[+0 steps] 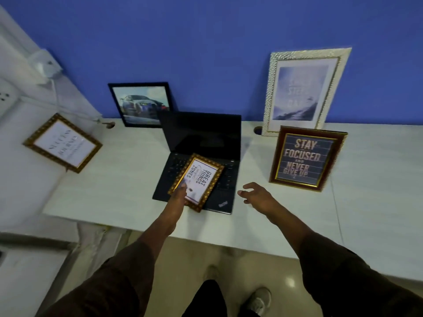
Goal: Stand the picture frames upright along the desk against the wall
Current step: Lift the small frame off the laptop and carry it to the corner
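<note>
A small gold frame (pixel 201 177) reading "Great things" lies flat on the keyboard of an open black laptop (pixel 201 138). My left hand (pixel 179 195) rests on its near left corner, fingers on the glass. My right hand (pixel 256 193) hovers open above the desk, right of the laptop, holding nothing. A black frame with a car picture (pixel 140 104) leans against the blue wall. A large silver frame (pixel 304 90) stands at the wall on the right. In front of it stands a dark red "Stay focused" frame (pixel 306 157). A gold-edged white frame (pixel 63 143) leans at the left partition.
The white desk (pixel 114 193) runs along the blue wall, with its front edge near me. A white partition with a socket and adapter (pixel 43 67) closes the left side. A cable hole (pixel 258 130) sits by the silver frame. Tiled floor and my shoe (pixel 258 300) show below.
</note>
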Demonstrator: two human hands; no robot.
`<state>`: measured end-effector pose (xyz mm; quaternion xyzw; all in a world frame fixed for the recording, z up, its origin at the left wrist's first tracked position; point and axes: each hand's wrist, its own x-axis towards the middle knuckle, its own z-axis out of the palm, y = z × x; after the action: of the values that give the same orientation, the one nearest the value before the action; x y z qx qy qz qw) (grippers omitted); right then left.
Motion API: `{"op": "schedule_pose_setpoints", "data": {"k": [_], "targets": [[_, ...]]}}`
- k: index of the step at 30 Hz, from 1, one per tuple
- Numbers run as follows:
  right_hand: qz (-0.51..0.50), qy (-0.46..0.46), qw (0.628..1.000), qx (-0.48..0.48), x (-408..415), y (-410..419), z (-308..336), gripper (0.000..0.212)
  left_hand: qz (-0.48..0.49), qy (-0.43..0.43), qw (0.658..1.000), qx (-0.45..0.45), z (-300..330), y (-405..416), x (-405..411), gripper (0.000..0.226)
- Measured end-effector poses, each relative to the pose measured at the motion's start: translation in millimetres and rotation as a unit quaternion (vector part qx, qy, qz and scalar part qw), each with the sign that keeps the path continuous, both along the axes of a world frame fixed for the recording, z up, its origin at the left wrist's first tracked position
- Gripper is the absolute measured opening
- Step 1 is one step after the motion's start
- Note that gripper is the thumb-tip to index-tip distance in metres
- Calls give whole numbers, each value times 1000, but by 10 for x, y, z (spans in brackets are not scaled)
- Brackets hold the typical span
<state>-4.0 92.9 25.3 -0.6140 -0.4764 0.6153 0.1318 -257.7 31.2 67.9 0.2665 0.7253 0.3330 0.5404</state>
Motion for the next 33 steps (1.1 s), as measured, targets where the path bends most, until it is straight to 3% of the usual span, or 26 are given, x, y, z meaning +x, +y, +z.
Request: {"op": "schedule_pose_setpoints", "data": {"k": [6, 15, 18, 20, 24, 29, 33], "targets": [[14, -14, 999, -37, -645, 77, -291, 49, -24, 58, 997, -36, -248, 46, -557, 65], [-68, -57, 994, -58, -1253, 394, -507, 36, -128, 55, 988, -63, -542, 859, -1161, 29], [-113, -72, 989, -56, -1492, 457, -495, 15, -197, 70, 974, -86, -687, 1079, -1298, 41], [-153, -84, 984, -38, -1635, 473, -539, 16, -231, 68, 966, -98, -815, 1177, -1397, 48], [-190, -36, 979, -57, -1717, 416, -776, 34, -258, 51, 958, -111, -782, 1258, -1434, 40], [-218, 18, 975, -37, -1825, 419, -473, 14, -263, -3, 956, -132, -753, 1239, -1501, 35], [-195, 44, 980, 6, -1875, 478, -293, 16, -252, -21, 957, -143, -691, 1149, -1574, 33]]}}
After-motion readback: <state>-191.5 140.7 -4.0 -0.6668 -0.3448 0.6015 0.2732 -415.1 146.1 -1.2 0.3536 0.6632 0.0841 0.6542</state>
